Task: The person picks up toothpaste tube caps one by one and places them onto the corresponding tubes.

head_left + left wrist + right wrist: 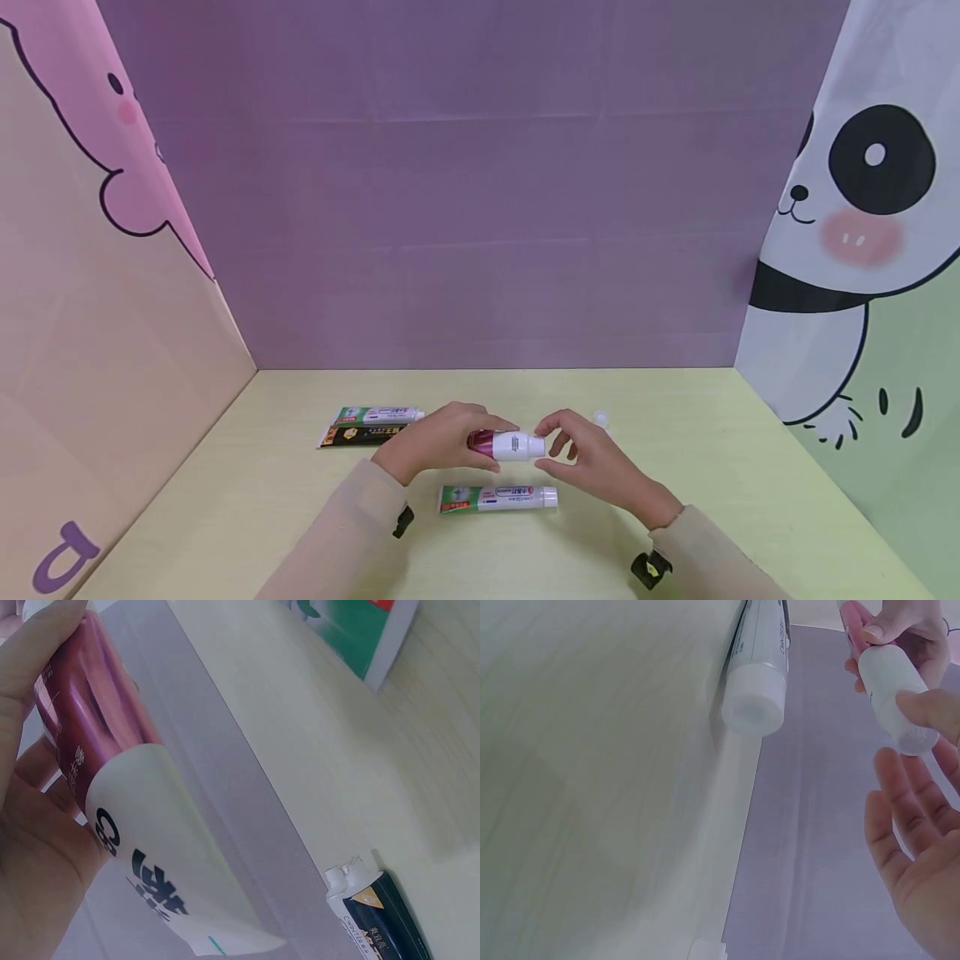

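Note:
My left hand (450,437) grips a toothpaste tube (510,445) by its magenta end, above the table. The tube lies nearly level in the head view, its white end and white cap towards the right. In the left wrist view, dark lettering shows on the white part of the tube (165,847). At the cap (917,741), the thumb and bent fingers of my right hand (592,458) pinch the end. Below both hands a green and white toothpaste tube (498,498) with a white cap rests on the table.
To the left lie another green and white tube (378,415) and a black tube (363,435), partly behind the left hand. A small white piece (601,417) sits behind the right hand. A purple back wall (487,208) and printed side panels border the table (225,500).

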`<state>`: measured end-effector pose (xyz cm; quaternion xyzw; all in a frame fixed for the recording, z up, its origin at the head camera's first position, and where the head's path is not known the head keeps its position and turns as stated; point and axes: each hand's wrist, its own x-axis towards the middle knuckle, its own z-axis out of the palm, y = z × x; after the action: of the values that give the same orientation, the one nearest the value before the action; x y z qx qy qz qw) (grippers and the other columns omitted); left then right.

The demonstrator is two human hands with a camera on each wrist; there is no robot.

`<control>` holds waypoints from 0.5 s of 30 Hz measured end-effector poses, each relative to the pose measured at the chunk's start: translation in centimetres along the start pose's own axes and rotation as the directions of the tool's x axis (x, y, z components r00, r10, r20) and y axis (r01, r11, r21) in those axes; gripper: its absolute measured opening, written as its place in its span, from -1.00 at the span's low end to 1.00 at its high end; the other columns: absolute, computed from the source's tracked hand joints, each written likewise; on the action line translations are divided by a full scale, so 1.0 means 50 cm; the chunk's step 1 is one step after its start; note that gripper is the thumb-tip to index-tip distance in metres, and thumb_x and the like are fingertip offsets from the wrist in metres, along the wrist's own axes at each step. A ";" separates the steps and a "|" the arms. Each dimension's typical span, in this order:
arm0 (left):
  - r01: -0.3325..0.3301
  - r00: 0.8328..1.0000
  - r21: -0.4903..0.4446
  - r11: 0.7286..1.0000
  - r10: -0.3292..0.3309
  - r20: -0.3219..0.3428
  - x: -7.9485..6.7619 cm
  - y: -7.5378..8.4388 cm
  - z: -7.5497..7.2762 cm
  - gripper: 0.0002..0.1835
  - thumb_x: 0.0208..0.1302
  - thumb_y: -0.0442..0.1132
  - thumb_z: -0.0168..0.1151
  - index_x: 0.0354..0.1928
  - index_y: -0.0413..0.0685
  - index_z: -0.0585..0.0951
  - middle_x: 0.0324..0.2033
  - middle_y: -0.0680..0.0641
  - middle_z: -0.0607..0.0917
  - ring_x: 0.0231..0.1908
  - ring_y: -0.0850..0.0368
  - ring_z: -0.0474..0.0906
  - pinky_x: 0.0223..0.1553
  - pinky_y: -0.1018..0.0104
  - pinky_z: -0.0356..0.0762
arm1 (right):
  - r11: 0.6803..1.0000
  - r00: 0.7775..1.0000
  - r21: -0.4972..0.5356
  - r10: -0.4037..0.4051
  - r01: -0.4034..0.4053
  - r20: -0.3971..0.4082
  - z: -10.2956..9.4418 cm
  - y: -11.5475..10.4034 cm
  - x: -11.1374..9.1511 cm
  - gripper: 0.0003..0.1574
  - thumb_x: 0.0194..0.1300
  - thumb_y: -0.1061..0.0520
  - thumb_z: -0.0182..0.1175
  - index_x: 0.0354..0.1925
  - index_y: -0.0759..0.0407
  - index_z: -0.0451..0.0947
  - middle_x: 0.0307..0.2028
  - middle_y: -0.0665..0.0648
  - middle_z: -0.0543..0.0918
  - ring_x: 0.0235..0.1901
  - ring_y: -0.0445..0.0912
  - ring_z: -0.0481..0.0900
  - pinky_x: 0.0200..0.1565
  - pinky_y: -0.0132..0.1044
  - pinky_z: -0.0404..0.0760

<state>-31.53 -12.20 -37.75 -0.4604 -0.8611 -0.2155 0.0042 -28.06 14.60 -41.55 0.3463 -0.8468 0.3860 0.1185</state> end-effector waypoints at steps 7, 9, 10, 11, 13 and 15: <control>0.003 1.000 -0.005 1.000 -0.003 0.002 -0.001 -0.001 0.003 -0.46 0.13 -0.09 0.54 0.19 0.09 0.67 -0.33 0.18 0.59 -0.38 0.28 0.41 -0.36 0.44 0.50 | 1.000 1.000 0.012 -0.003 0.002 0.017 -0.001 -0.002 0.000 -0.62 0.23 0.22 0.44 -0.04 0.08 0.50 -0.15 -0.06 0.59 -0.33 -0.21 0.56 -0.32 -0.27 0.59; 0.001 1.000 -0.007 1.000 -0.001 0.000 -0.002 0.000 0.002 -0.46 0.13 -0.09 0.54 0.19 0.09 0.67 -0.32 0.18 0.60 -0.38 0.27 0.41 -0.35 0.44 0.51 | 1.000 1.000 0.017 0.009 -0.010 0.025 -0.001 -0.002 0.000 -0.64 0.25 0.19 0.42 -0.03 0.08 0.51 -0.15 -0.05 0.60 -0.36 -0.21 0.55 -0.34 -0.28 0.59; -0.001 1.000 -0.010 1.000 0.001 -0.001 -0.002 -0.001 0.003 -0.46 0.13 -0.09 0.54 0.19 0.09 0.67 -0.32 0.18 0.60 -0.38 0.28 0.42 -0.35 0.44 0.51 | 1.000 0.999 0.021 0.018 -0.018 0.029 -0.002 -0.003 -0.001 -0.64 0.27 0.17 0.42 -0.03 0.08 0.52 -0.15 -0.05 0.60 -0.38 -0.21 0.54 -0.35 -0.30 0.59; -0.004 1.000 -0.012 1.000 0.004 -0.003 -0.003 -0.001 0.003 -0.46 0.13 -0.09 0.54 0.19 0.09 0.67 -0.32 0.17 0.60 -0.37 0.28 0.42 -0.35 0.44 0.51 | 0.999 0.999 0.024 0.026 -0.027 0.032 -0.002 -0.004 -0.001 -0.65 0.28 0.16 0.41 -0.02 0.08 0.52 -0.16 -0.05 0.60 -0.39 -0.21 0.53 -0.37 -0.32 0.58; -0.008 1.000 -0.016 1.000 0.007 -0.005 -0.004 -0.001 0.002 -0.46 0.13 -0.10 0.54 0.19 0.08 0.67 -0.30 0.17 0.61 -0.37 0.27 0.43 -0.34 0.44 0.51 | 0.999 0.998 0.030 0.039 -0.040 0.042 -0.003 -0.004 -0.002 -0.67 0.31 0.13 0.39 -0.01 0.09 0.53 -0.17 -0.06 0.60 -0.42 -0.22 0.51 -0.41 -0.35 0.56; -0.013 1.000 -0.018 1.000 0.013 -0.009 -0.004 -0.002 0.002 -0.46 0.13 -0.10 0.53 0.19 0.08 0.67 -0.30 0.17 0.61 -0.36 0.27 0.43 -0.34 0.44 0.52 | 0.998 0.998 0.039 0.043 -0.045 0.054 -0.003 -0.004 -0.002 -0.69 0.34 0.11 0.35 0.00 0.12 0.53 -0.24 -0.07 0.60 -0.46 -0.22 0.48 -0.46 -0.36 0.53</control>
<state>-31.49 -12.36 -37.93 -0.4649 -0.8562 -0.2253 0.0051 -27.85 14.68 -41.37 0.3400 -0.8491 0.3962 0.0807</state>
